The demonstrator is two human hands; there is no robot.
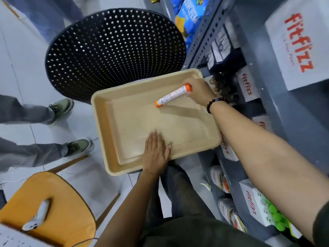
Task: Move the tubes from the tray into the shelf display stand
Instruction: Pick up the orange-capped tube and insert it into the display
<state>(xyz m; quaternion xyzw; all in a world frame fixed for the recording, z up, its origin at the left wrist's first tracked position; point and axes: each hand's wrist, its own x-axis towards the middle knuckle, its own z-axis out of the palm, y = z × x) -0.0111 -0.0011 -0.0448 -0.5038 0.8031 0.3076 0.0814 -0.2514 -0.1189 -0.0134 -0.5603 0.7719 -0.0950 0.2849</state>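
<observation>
right hand (197,90) grips tube (173,98), hiding its cap; left hand (156,150) flat on tray (106,132)

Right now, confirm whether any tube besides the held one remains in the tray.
No, the tray holds only the tube that the right hand grips.

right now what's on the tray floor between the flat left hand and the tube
Nothing. In the head view that stretch of the tray is bare from the left hand to the tube, which the right hand holds.
</observation>
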